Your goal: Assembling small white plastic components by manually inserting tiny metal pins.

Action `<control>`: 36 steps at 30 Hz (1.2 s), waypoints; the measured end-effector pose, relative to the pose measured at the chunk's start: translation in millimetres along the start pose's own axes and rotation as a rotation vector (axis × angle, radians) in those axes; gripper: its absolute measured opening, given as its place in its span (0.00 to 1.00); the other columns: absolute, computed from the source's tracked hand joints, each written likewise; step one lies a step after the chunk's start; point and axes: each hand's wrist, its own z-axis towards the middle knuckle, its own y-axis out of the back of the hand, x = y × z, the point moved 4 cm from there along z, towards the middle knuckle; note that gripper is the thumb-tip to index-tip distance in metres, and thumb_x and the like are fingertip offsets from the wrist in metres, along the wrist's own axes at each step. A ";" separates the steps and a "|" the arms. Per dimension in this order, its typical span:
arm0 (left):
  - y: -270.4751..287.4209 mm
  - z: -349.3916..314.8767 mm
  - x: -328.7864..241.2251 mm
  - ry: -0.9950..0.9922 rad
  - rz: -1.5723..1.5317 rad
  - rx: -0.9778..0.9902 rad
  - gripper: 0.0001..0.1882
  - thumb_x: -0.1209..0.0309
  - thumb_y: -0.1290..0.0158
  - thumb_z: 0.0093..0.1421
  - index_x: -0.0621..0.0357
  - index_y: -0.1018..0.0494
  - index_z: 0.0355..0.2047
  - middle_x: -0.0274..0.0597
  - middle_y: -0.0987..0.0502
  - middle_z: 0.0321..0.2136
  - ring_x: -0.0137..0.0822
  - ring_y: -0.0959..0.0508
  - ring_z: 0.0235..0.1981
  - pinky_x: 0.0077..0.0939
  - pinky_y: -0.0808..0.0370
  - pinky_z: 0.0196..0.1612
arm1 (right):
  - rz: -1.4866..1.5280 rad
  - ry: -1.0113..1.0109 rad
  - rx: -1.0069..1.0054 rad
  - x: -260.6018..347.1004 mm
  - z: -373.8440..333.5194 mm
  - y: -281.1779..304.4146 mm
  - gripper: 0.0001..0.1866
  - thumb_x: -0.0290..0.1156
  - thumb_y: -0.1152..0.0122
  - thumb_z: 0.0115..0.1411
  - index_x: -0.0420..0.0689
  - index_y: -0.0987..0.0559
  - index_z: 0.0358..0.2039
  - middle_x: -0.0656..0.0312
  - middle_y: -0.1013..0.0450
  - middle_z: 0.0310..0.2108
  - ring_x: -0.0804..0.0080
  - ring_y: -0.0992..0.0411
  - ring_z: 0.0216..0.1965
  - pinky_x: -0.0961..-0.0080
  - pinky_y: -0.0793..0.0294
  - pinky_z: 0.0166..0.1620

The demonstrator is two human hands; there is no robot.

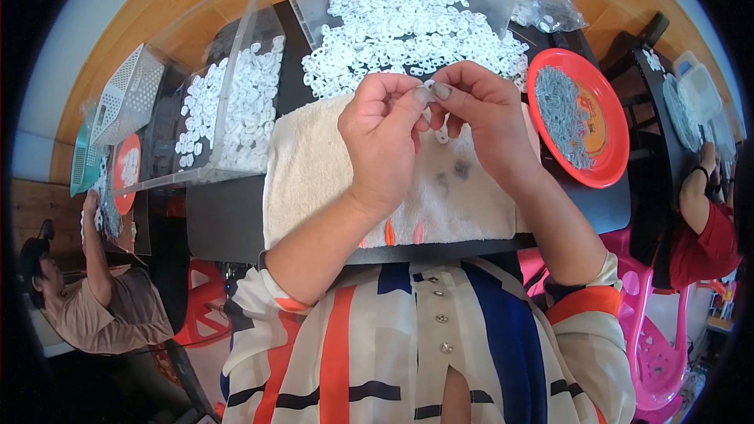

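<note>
My left hand (383, 137) and my right hand (488, 124) meet over a beige towel (306, 180), thumbs and fingers pinched together. Between the fingertips shows a bit of a small white plastic piece (429, 85); the fingers cover most of it. Just below my right fingers is another small white piece (442, 137), and I cannot tell whether it hangs from the hand or lies on the towel. Beyond the hands spreads a heap of small white plastic pieces with holes (408, 39), spilling from a clear bin (302, 0). To the right, a red plate (616, 137) holds many thin silvery metal pieces (561, 110).
A clear box (251, 102) with more white pieces stands at the left, near a white perforated basket (126, 102). A clear plastic bag (546, 8) lies at the back right. Other people sit at the left (110, 298) and right (703, 235). A pink chair (656, 338) stands at the right.
</note>
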 end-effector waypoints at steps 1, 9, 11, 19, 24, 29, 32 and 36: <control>-1.1 -0.4 0.7 -0.015 -0.006 0.020 0.05 0.75 0.47 0.59 0.65 0.28 0.33 0.38 0.26 0.24 0.24 0.28 0.21 0.16 0.32 0.20 | -0.014 0.014 0.012 0.1 0.9 -0.1 0.09 0.31 0.45 0.63 0.38 0.25 0.37 0.64 0.27 0.25 0.79 0.30 0.26 0.84 0.34 0.28; 0.9 5.0 4.9 0.108 -0.136 0.027 0.04 0.77 0.48 0.59 0.66 0.28 0.33 0.40 0.25 0.24 0.25 0.28 0.21 0.16 0.33 0.18 | 0.149 -0.097 0.055 -1.5 3.4 6.7 0.11 0.32 0.47 0.64 0.37 0.24 0.40 0.63 0.26 0.27 0.77 0.29 0.27 0.83 0.33 0.29; 1.5 5.6 5.1 0.123 -0.134 0.031 0.05 0.77 0.48 0.59 0.68 0.29 0.34 0.43 0.25 0.25 0.28 0.27 0.22 0.19 0.32 0.19 | 0.224 -0.115 0.078 -0.6 2.9 6.7 0.11 0.31 0.47 0.64 0.36 0.25 0.40 0.61 0.26 0.28 0.76 0.28 0.27 0.82 0.32 0.29; 2.2 5.9 5.8 0.149 -0.189 0.031 0.05 0.78 0.48 0.59 0.69 0.29 0.34 0.45 0.24 0.27 0.28 0.26 0.22 0.19 0.31 0.19 | 0.144 -0.084 0.060 -2.7 1.8 6.8 0.10 0.29 0.45 0.63 0.36 0.25 0.40 0.62 0.26 0.28 0.77 0.28 0.27 0.83 0.32 0.29; -2.8 2.6 5.4 0.151 -0.172 0.050 0.05 0.77 0.47 0.59 0.67 0.28 0.34 0.43 0.24 0.25 0.26 0.27 0.21 0.17 0.32 0.19 | 0.147 -0.056 0.032 -5.8 3.5 8.1 0.09 0.29 0.44 0.62 0.37 0.24 0.37 0.63 0.26 0.27 0.79 0.28 0.27 0.83 0.32 0.28; -4.3 2.7 6.5 0.145 -0.194 0.063 0.05 0.77 0.45 0.58 0.66 0.28 0.34 0.40 0.25 0.23 0.24 0.27 0.20 0.15 0.33 0.18 | 0.111 -0.089 0.023 -7.2 2.8 10.3 0.09 0.32 0.45 0.63 0.39 0.23 0.34 0.64 0.26 0.25 0.80 0.29 0.25 0.83 0.33 0.28; -5.0 2.6 5.0 0.130 -0.186 0.088 0.06 0.78 0.44 0.58 0.66 0.28 0.34 0.40 0.24 0.24 0.26 0.26 0.22 0.15 0.33 0.19 | 0.111 -0.106 0.018 -6.5 2.0 11.6 0.10 0.33 0.45 0.64 0.39 0.24 0.33 0.65 0.27 0.24 0.80 0.29 0.24 0.84 0.35 0.27; -6.7 3.8 1.1 0.080 -0.161 0.166 0.10 0.80 0.46 0.57 0.69 0.28 0.40 0.45 0.23 0.30 0.29 0.25 0.24 0.18 0.30 0.20 | 0.115 -0.081 0.031 0.9 1.0 17.4 0.10 0.34 0.45 0.63 0.40 0.23 0.33 0.65 0.27 0.23 0.80 0.30 0.23 0.85 0.36 0.25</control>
